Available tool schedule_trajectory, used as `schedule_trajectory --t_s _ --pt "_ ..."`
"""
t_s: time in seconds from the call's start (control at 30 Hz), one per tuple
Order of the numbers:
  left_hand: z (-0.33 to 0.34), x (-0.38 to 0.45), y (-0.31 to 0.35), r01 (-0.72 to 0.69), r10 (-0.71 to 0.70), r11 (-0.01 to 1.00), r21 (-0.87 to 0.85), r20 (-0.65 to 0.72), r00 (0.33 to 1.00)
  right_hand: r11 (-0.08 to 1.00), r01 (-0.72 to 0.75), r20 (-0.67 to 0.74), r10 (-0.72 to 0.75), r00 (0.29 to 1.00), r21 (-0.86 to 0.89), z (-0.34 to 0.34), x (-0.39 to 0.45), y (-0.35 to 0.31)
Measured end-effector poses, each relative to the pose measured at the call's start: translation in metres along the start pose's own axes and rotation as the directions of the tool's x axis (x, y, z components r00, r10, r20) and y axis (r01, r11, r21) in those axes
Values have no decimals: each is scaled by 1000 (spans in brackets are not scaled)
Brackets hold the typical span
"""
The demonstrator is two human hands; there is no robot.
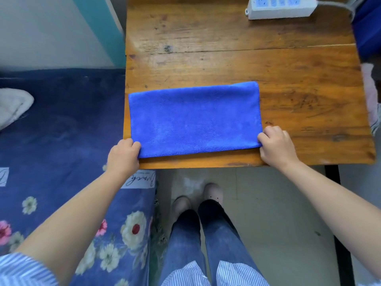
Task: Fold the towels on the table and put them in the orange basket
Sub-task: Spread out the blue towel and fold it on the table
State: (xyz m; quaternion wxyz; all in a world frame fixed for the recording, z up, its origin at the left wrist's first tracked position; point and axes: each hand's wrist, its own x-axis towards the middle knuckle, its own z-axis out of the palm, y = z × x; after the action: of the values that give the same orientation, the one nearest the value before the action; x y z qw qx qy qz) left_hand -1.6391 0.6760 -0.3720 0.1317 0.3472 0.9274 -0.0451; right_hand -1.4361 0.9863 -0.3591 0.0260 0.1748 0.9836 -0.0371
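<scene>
Left hand and right hand each pinch a near corner of the towel; recommend lifting both evenly, aligning edges squarely.

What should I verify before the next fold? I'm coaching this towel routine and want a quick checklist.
1. Left hand grips the near-left corner of the blue towel: ok.
2. Right hand grips the near-right corner: ok.
3. Towel lies flat, edges aligned: ok.
4. Bare wooden table beyond the towel for folding: ok.
5. Power strip apart from the towel: ok.
6. Orange basket within reach: cannot tell, not in view.
</scene>
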Motion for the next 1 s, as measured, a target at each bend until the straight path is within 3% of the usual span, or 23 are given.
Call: schedule_trajectory --t_s 0.13,0.37,0.4,0.5,0.83,1.0 --pt "-1 -5 0 51 -55 997 49 78 995 999 36 -5 -36 999 -8 -2 -3 -3" --pt "-33 23 36 -106 64 973 -207 -202 977 991 110 -150 -97 984 80 -13 46 -52" --pt "-34 35 45 -102 42 961 -259 -225 973 986 108 -117 -93 989 126 -11 61 -65" --pt "-33 71 69 12 -59 937 -350 -123 991 980 77 113 -99 989 185 2 98 -91" --pt "5 123 51 -57 57 986 -153 -5 998 984 159 220 -173 960 77 37 141 -71" --pt "5 125 25 17 -23 989 -145 -42 999 997 -28 203 11 979 78 32 141 -29"
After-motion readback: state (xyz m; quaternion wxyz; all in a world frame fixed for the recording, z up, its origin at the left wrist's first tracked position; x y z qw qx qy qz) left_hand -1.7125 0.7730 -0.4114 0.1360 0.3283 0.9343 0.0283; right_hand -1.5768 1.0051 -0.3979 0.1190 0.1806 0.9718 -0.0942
